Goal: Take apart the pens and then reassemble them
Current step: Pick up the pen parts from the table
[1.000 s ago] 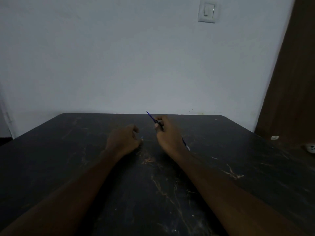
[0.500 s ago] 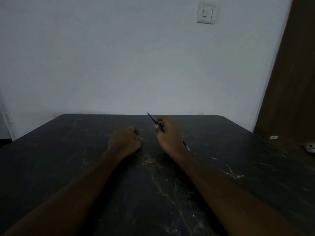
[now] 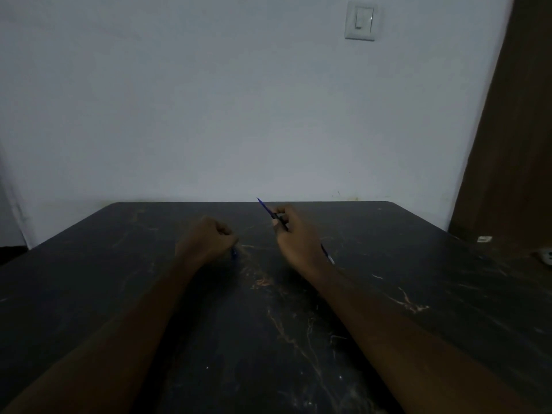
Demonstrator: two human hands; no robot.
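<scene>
My right hand (image 3: 294,237) pinches a thin blue pen (image 3: 265,208) near its front, its pointed tip slanting up and to the left past the table's far edge. The pen's pale rear end shows below my wrist at the right. My left hand (image 3: 209,239) is curled into a fist a little to the left, resting on the dark table (image 3: 418,264). A small blue pen part (image 3: 234,253) shows at the lower right of that fist; the room is dim and its shape is unclear.
The dark marbled table fills the lower view, its far edge meeting a white wall. A light switch (image 3: 360,20) is high on the wall. A brown door (image 3: 513,144) stands at the right, with a small white object (image 3: 545,256) low beside it.
My two hands have drawn slightly apart, the left one shifting left and down. A blue pen part now shows at the left fist.
</scene>
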